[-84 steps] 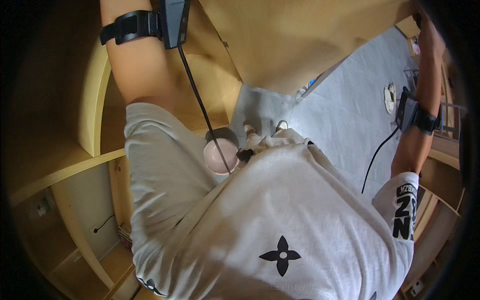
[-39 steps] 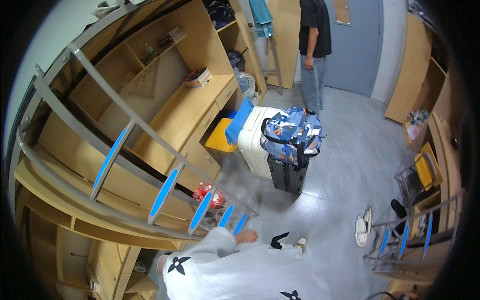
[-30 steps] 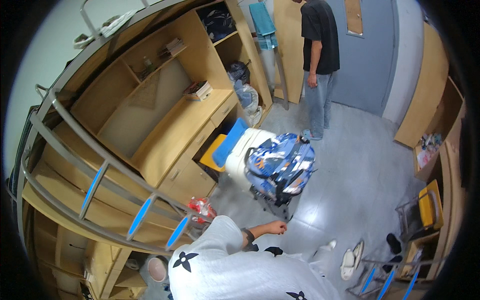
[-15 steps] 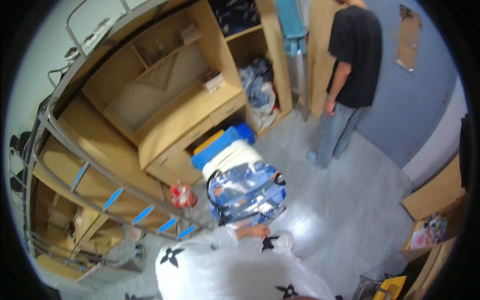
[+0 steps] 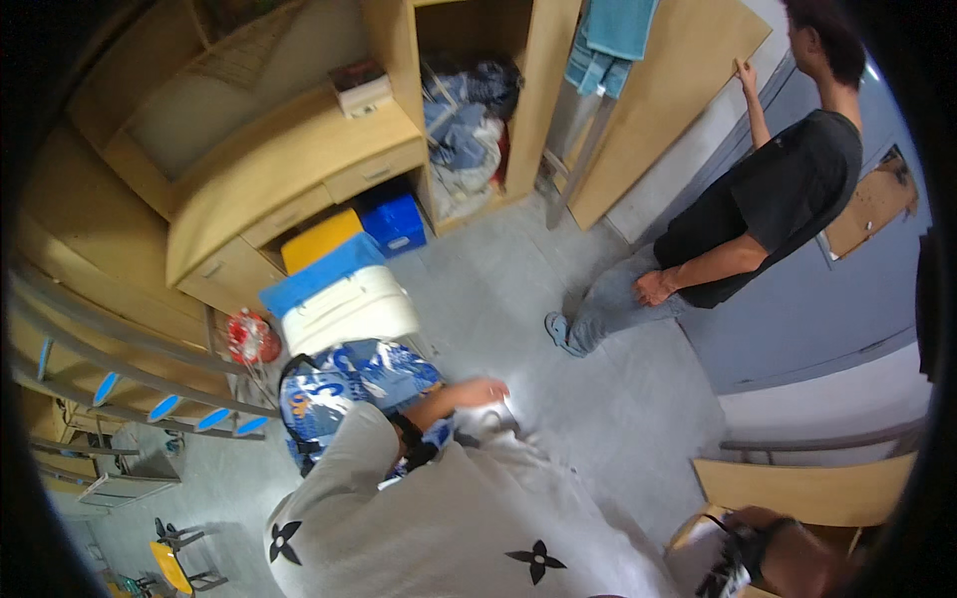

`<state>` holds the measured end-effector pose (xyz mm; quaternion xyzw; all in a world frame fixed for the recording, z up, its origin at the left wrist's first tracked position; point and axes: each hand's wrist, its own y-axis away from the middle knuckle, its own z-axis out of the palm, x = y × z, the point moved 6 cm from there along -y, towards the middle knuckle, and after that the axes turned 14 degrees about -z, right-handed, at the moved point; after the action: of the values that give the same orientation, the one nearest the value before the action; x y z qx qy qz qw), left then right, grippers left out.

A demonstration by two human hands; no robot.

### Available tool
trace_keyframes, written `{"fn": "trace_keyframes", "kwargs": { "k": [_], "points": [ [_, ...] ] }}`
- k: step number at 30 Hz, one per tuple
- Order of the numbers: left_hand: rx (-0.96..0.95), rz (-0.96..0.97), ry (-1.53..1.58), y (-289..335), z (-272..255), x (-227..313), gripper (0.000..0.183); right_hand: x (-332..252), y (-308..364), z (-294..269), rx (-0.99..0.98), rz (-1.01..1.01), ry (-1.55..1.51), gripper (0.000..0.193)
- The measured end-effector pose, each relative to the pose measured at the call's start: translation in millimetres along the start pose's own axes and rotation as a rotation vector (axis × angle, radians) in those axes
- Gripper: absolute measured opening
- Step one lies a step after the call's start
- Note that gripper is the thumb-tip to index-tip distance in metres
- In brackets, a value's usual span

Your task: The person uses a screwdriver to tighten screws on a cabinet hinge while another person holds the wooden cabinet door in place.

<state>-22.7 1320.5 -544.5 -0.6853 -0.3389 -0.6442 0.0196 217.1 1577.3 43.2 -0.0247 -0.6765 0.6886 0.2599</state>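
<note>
My left hand [image 5: 478,392] reaches out past a shiny blue patterned bag [image 5: 364,377], its fingers extended and nothing visible in them. A black band sits on that forearm. The bag lies close in front of me, partly covered by my white sleeve. At the lower right, my right hand [image 5: 802,560] is a dark, smeared shape beside a wooden panel [image 5: 802,488], with a black band at the wrist. Its fingers cannot be made out. Below my left hand is a pale object, perhaps a shoe [image 5: 488,421].
A person in a black shirt [image 5: 768,204] touches a wooden door [image 5: 668,110]. Behind the bag stand a cream piece [image 5: 349,311] and a blue cover [image 5: 324,274]. A desk [image 5: 299,169], a blue box [image 5: 394,224], a red bag [image 5: 252,337] and bunk rails [image 5: 140,339] lie left.
My view has turned rightward and shifted nearer the door, so the furniture slides left. My right hand has come into view. The other person now has a hand raised on the wooden door.
</note>
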Motion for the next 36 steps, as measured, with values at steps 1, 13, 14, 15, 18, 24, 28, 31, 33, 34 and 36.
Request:
{"fn": "trace_keyframes", "kwargs": {
  "k": [1, 13, 14, 15, 18, 24, 28, 31, 33, 34, 36],
  "points": [
    [0.112, -0.016, -0.032, -9, -24, 6, 0.026, 40, 37, -15, 0.035, 0.159, -0.006, 0.029],
    [0.347, -0.277, 0.225, -116, -204, 24, 0.026, 287, 524, 85, -0.885, 1.651, -0.151, 0.010],
    [0.356, -0.268, 0.223, -134, -220, 33, 0.030, 303, 542, 96, -0.914, 1.538, -0.212, 0.014],
    [0.368, -0.259, 0.219, -144, -229, 44, 0.033, 314, 556, 109, -0.942, 1.420, -0.270, 0.017],
    [0.172, -0.177, 0.447, -185, -271, 112, 0.041, 354, 600, 155, -1.029, 1.569, -0.407, 0.026],
    [-0.048, 0.049, 0.762, -277, -341, 227, 0.056, 432, 635, 231, -0.904, 1.315, -0.510, 0.027],
    [0.092, 0.133, 1.008, -326, -401, 213, 0.060, 503, 623, 242, -0.838, 1.375, -0.595, 0.025],
    [0.155, 0.165, 1.175, -338, -440, 229, 0.060, 580, 628, 171, -0.830, 1.320, -0.336, 0.013],
    [0.249, 0.120, 1.199, -337, -464, 214, 0.059, 650, 601, 99, -0.608, 1.466, -0.014, 0.011],
    [0.212, 0.144, 1.201, -338, -474, 213, 0.058, 686, 614, 47, -0.559, 1.528, 0.222, 0.013],
    [0.346, 0.063, 1.074, -343, -484, 224, 0.056, 763, 612, -49, -0.248, 1.337, 0.536, 0.020]
  ]
}}
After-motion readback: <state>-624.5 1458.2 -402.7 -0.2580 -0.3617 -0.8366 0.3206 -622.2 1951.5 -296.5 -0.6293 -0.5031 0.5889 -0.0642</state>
